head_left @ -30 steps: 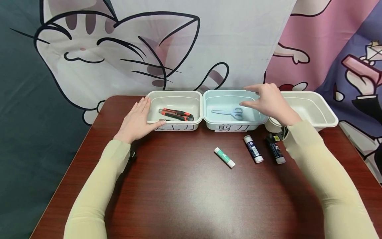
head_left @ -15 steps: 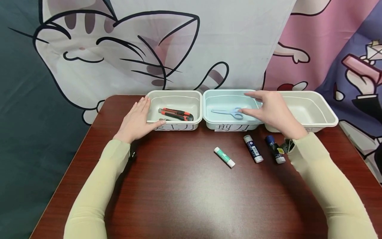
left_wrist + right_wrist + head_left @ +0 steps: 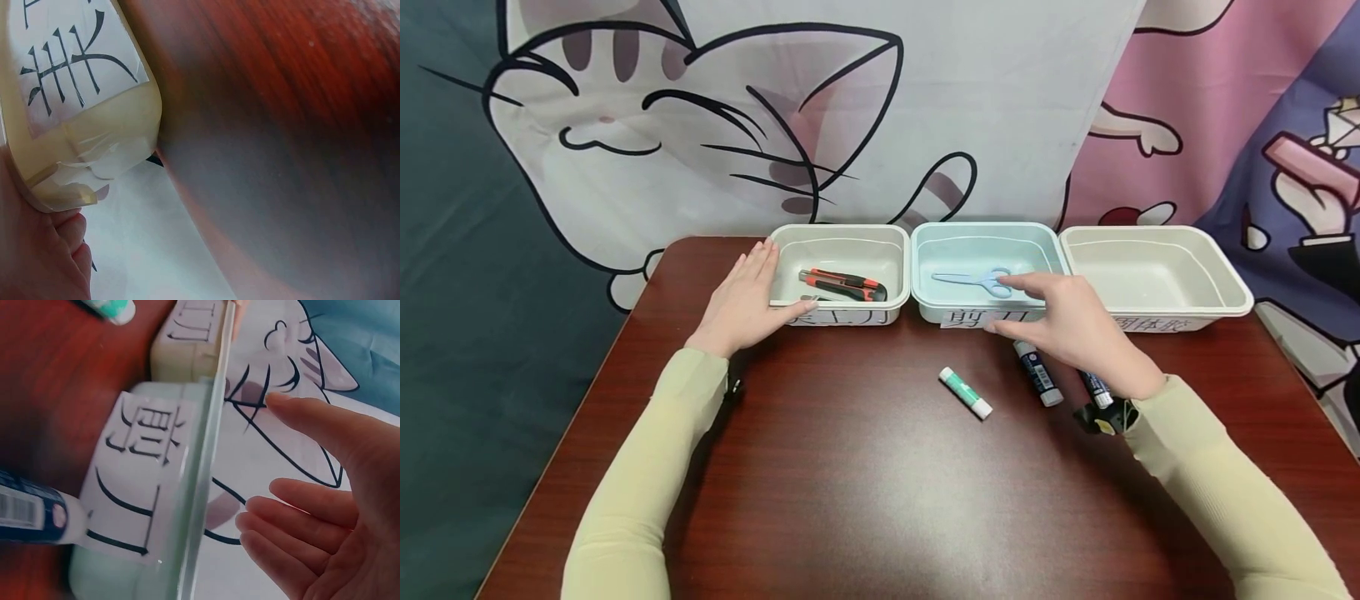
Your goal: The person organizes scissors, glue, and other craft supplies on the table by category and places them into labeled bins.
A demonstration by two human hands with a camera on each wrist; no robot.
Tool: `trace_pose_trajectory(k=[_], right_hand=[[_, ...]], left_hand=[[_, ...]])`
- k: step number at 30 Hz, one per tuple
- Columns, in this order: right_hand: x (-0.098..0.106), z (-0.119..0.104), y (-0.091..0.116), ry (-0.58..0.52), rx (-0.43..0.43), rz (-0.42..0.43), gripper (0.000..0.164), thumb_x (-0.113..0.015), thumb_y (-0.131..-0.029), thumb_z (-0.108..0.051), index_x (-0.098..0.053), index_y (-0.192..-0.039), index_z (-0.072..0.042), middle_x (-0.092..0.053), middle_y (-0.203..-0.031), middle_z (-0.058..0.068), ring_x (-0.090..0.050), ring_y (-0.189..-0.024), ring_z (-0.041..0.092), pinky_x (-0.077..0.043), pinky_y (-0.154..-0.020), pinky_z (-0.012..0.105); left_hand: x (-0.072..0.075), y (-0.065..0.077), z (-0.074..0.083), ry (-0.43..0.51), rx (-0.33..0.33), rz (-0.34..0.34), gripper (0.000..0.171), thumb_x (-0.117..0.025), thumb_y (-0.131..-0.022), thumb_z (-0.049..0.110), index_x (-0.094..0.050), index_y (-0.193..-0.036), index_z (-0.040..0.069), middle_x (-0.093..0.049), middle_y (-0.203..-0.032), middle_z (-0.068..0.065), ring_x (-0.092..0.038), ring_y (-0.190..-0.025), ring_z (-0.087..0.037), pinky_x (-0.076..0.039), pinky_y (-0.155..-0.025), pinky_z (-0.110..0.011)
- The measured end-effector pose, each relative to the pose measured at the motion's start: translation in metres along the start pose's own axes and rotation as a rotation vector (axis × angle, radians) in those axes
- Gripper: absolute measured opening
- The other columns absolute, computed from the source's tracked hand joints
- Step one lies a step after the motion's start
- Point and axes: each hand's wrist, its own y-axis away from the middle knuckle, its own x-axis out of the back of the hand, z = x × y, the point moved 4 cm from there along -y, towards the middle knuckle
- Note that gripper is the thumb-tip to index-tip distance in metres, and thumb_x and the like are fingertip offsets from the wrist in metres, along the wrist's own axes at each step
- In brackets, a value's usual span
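My left hand (image 3: pixel 741 292) rests against the left end of a whitish bin (image 3: pixel 883 242), fingers straight along its side and thumb on the front rim. Two red-and-black utility knives (image 3: pixel 850 287) lie inside. My right hand (image 3: pixel 1071 325) hovers with fingers apart and nothing held, over the front right of the light blue bin (image 3: pixel 985 237). Light blue scissors (image 3: pixel 958 277) lie in that bin. Below the right hand, on the table, are a dark blue glue stick (image 3: pixel 1037 375) and another blue glue stick (image 3: pixel 1095 389), partly hidden by the wrist. A green-and-white glue stick (image 3: pixel 966 392) lies farther left.
A second whitish bin (image 3: pixel 1157 275) stands at the right end of the row, with nothing visible inside. The bins carry written labels in front. They stand at the back of the brown table (image 3: pixel 880 500), before a printed cloth (image 3: pixel 1015 100).
My right hand has drawn back from above the blue and right bins toward the table's front, uncovering the right bin. My left hand stays put.
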Motion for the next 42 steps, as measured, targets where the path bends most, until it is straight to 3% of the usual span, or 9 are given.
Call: trace_pose_trajectory(k=[7,12,19,28,42], right_hand=[[-0.010,-0.002,0.016,-0.016,-0.017,-0.040,0.057,-0.091,-0.077,-0.028,-0.073,-0.124,-0.001,-0.073,-0.116,0.011,-0.069,-0.096,0.025,-0.054,-0.085,0.046],[-0.020,-0.003,0.027,0.004,0.000,-0.075,0.057,-0.091,-0.077,-0.030,-0.073,-0.124,-0.004,-0.073,-0.114,0.008,-0.055,-0.077,0.021,-0.049,-0.075,0.038],[-0.029,-0.005,0.040,-0.021,0.003,-0.095,0.056,-0.092,-0.076,-0.028,-0.073,-0.123,-0.002,-0.074,-0.113,0.008,-0.068,-0.092,0.023,-0.056,-0.083,0.044],[-0.040,-0.009,0.050,-0.024,-0.007,-0.129,0.056,-0.092,-0.076,-0.027,-0.073,-0.122,-0.002,-0.074,-0.114,0.009,-0.069,-0.104,0.024,-0.057,-0.084,0.046],[-0.065,-0.012,0.062,-0.075,-0.015,-0.211,0.052,-0.093,-0.075,-0.025,-0.074,-0.118,-0.002,-0.075,-0.107,0.005,-0.071,-0.098,0.022,-0.058,-0.083,0.046]], left_hand=[[0.000,0.000,0.000,0.002,0.000,0.002,0.117,-0.046,-0.089,0.082,-0.010,-0.161,-0.003,-0.007,-0.168,-0.015,-0.004,-0.155,-0.026,-0.005,-0.124,-0.043],[0.000,0.000,0.000,0.001,-0.001,0.005,0.117,-0.047,-0.089,0.082,-0.011,-0.161,-0.003,-0.007,-0.168,-0.015,-0.004,-0.155,-0.026,-0.006,-0.124,-0.043],[0.000,0.000,0.001,0.000,-0.003,0.007,0.117,-0.047,-0.089,0.082,-0.011,-0.161,-0.004,-0.007,-0.168,-0.015,-0.004,-0.155,-0.026,-0.006,-0.124,-0.044],[0.001,0.000,0.001,0.001,-0.002,0.008,0.117,-0.047,-0.089,0.082,-0.011,-0.161,-0.003,-0.006,-0.169,-0.014,-0.004,-0.155,-0.026,-0.006,-0.124,-0.043],[-0.001,0.000,0.000,0.001,-0.001,0.009,0.117,-0.046,-0.089,0.082,-0.010,-0.161,-0.002,-0.005,-0.169,-0.013,-0.004,-0.155,-0.026,-0.005,-0.124,-0.042]])
